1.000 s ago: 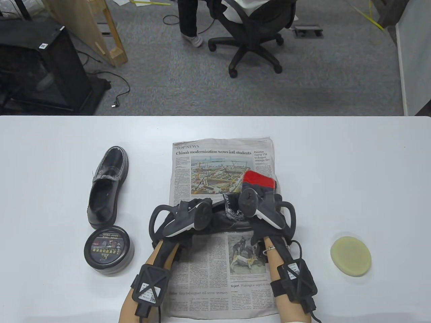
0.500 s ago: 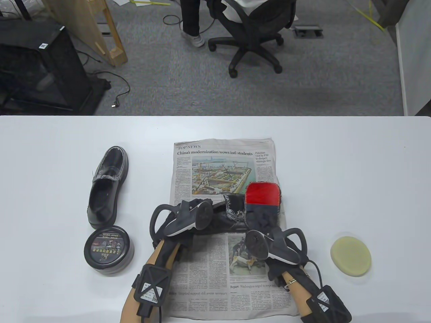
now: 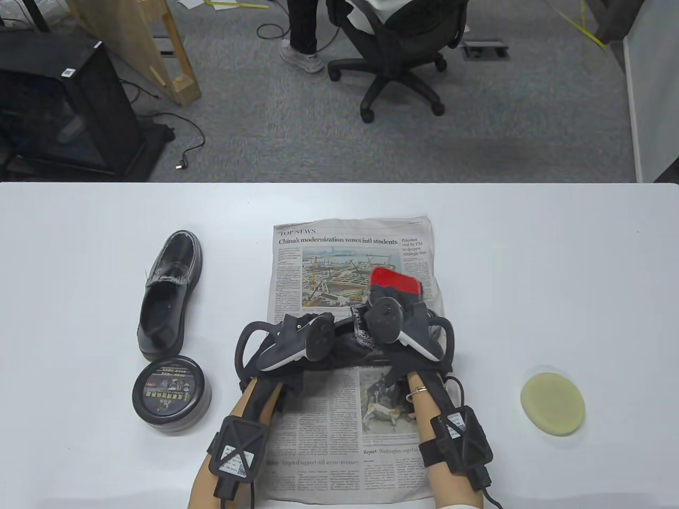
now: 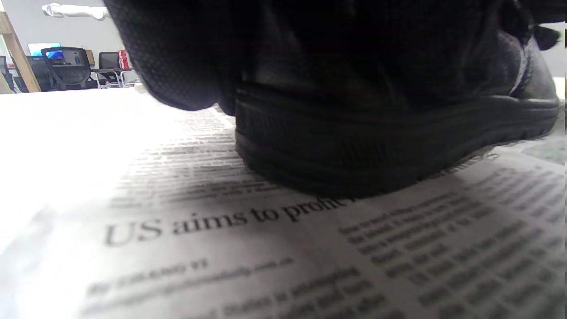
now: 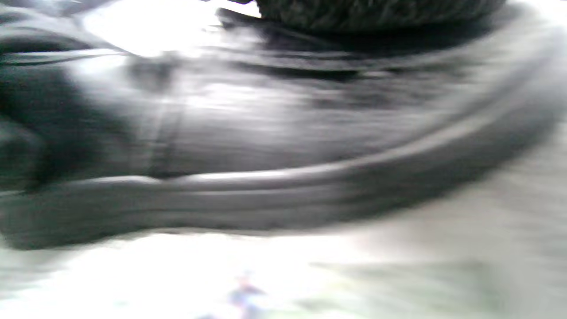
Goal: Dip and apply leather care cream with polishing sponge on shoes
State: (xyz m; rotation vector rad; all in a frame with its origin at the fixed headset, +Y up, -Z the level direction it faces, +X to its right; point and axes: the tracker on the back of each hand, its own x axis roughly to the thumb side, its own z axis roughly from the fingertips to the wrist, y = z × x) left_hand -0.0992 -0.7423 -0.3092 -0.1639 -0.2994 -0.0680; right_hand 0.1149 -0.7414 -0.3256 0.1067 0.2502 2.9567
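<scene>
Black leather shoe (image 3: 350,344) is lying across the newspaper (image 3: 339,424) in the middle of the table (image 3: 530,265), mostly hidden under both gloved hands. The left hand (image 3: 289,344) is resting on its heel end, its grip closing over the heel in the left wrist view, sole (image 4: 376,155) flat on the print. The right hand (image 3: 403,323) is holding a red-backed polishing pad (image 3: 395,281) against the shoe's toe end; its wrist view is blurred. A second black loafer (image 3: 170,291) is standing well to the left, just beyond the closed round tin of cream (image 3: 171,395). A pale yellow round sponge (image 3: 552,403) is lying apart on the right
</scene>
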